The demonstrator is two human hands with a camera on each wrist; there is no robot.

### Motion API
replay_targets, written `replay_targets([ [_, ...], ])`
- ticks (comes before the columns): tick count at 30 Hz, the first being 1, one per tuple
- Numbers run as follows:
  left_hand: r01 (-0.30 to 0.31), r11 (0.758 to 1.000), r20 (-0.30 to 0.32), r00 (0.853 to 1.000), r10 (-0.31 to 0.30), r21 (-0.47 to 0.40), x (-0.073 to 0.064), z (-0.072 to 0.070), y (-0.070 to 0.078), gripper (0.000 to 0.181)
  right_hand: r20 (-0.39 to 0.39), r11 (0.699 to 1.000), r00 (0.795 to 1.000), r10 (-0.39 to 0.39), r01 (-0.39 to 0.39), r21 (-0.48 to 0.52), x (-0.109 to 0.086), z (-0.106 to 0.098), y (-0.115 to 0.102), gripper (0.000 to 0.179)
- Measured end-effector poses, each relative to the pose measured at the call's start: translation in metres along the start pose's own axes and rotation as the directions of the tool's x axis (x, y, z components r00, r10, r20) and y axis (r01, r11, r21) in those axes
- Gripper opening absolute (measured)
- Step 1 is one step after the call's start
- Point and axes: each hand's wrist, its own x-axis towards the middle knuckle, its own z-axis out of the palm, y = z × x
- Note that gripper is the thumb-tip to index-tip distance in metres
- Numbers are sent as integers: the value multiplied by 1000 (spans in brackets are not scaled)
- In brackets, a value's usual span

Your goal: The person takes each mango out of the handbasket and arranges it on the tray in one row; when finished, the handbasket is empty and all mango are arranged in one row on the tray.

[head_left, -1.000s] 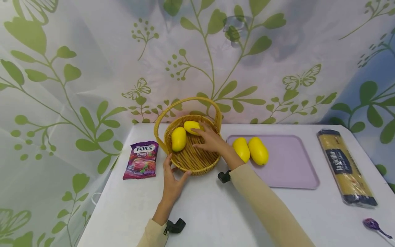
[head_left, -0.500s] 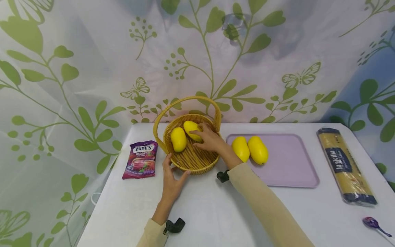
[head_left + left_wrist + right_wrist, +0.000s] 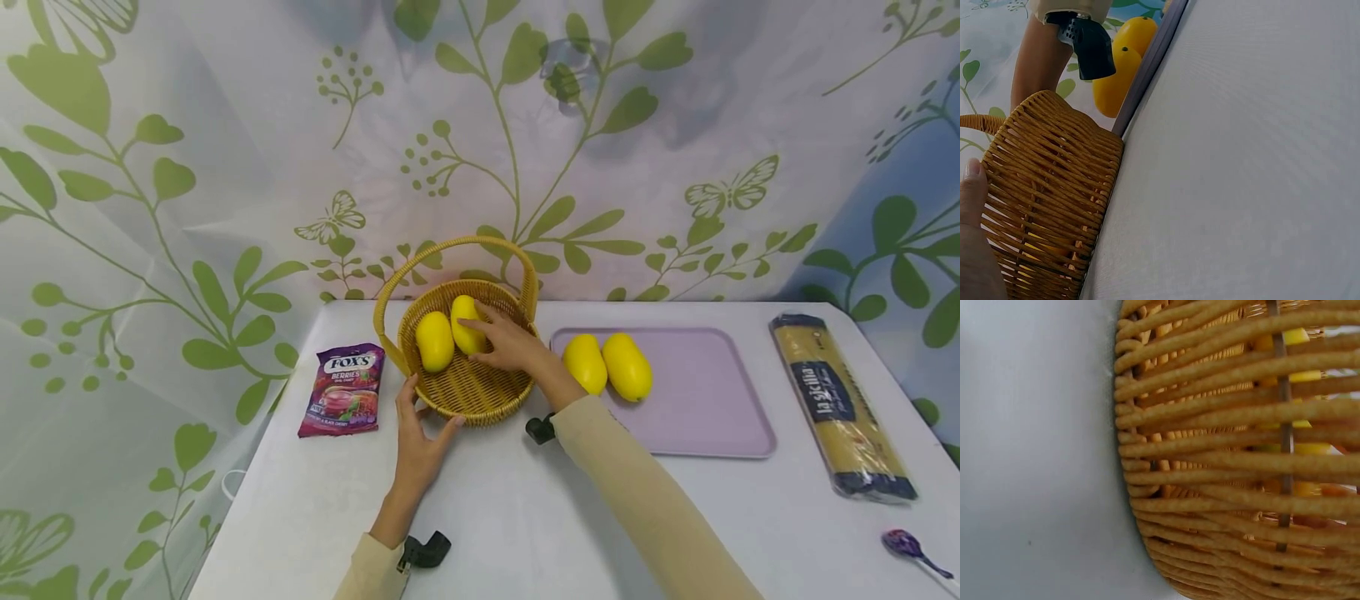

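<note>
In the head view, a wicker basket (image 3: 480, 400) with a tall arched handle holds two yellow mangoes. My right hand (image 3: 510, 340) reaches inside and grips the right-hand mango (image 3: 467, 321) with bent fingers. Just left of it lies the other mango (image 3: 435, 342). My left hand (image 3: 418, 446) steadies the basket from its near left side, thumb and fingers spread against the outside. The left wrist view shows that thumb (image 3: 971, 194) at the rim of the basket (image 3: 1054, 187). Woven strands of the basket (image 3: 1222, 437) hide most of the right hand's work in the right wrist view.
Right of the basket, a lilac tray (image 3: 697, 392) carries two more mangoes (image 3: 627, 367). A purple candy bag (image 3: 345, 389) lies to the left. Farther right are a spaghetti pack (image 3: 840, 408) and a purple-wrapped lollipop (image 3: 903, 544). A patterned curtain (image 3: 480, 150) hangs behind the table.
Inside the basket, my right hand has turned the right-hand mango from lying crosswise to nearly lengthwise, beside the other one. My left hand stays against the basket.
</note>
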Motion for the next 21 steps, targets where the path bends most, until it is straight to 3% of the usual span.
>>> replay_targets([
  [8,-11,1000,-5,1000,11,8,0,0,-2,92,-40,997,999,-25,27,67,-2,-1,-3,45],
  [21,-11,1000,-11,1000,11,3,0,2,-1,91,-35,998,999,-29,31,57,-4,0,-4,51],
])
